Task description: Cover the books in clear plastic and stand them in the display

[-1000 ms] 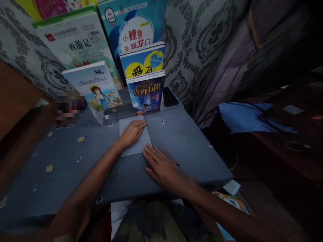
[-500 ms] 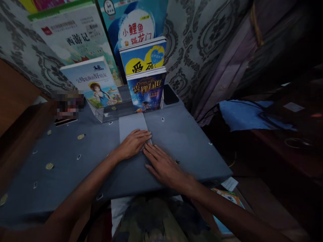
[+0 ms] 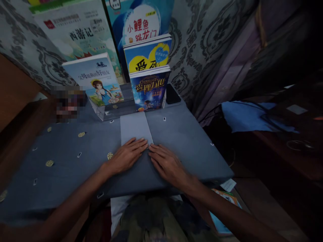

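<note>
1. The left hand had slid back toward the person. A moment before, it lay flat in the middle of the grey paper. Now only its fingertips touched the near edge of that sheet.
2. The right hand had moved up and in. Its fingertips now met the left hand's fingertips at the near right corner of the paper.
3. Both hands lay flat with the fingers spread a little. Neither grip was closed on anything; they only pressed down.
4. The paper lay flat on the grey tabletop, just in front of the books standing at the back. More of the sheet showed than before, because the left hand no longer covered it.
5. With both hands at one edge, it looked as if the person was getting ready to lift or fold that edge.
6. Small gold discs lay on the tabletop to the left, one just beside the left hand.
</note>
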Demonstrator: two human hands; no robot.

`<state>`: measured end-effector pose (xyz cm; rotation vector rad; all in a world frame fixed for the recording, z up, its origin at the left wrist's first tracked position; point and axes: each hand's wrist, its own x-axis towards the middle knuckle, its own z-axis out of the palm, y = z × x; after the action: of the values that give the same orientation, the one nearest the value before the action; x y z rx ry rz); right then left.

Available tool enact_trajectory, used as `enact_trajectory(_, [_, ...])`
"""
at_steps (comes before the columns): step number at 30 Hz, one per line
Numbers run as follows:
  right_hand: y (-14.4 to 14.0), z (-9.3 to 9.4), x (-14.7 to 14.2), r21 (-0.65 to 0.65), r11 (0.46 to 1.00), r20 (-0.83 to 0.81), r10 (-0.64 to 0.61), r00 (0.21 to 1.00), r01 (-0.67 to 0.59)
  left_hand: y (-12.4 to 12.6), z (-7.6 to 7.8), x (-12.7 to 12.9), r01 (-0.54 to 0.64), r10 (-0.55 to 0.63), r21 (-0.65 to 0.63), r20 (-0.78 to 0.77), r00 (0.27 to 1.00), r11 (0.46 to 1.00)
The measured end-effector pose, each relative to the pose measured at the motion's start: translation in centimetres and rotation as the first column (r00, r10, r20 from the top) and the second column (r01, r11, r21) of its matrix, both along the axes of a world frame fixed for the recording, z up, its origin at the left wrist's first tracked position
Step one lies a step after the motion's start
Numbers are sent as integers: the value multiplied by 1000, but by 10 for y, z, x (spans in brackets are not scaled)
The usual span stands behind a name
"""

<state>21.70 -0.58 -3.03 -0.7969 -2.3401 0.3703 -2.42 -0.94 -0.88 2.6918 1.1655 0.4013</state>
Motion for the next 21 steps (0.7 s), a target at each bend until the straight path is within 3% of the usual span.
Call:
enact_trajectory(4, [0,0,-1,5,1000,-8,13,1000,-13,-16,0,-19,-29,28,-10,-55,998,1000])
enact_trajectory(8, [-1,2,-2,30,1000,-1,9,1000,-9,-14,-1,-43,-130,123,-75,-96,988,989])
enact_trajectory(14, [0,1,-1,-6,1000,-1,16,1000,-16,26,0,-77,-320,312,-168,-75,947,932])
enact_trajectory(21, [0,-1,-2,1,1000,14,3,1000,-3,65,2,-88,-359,345,-161,-112,932,919])
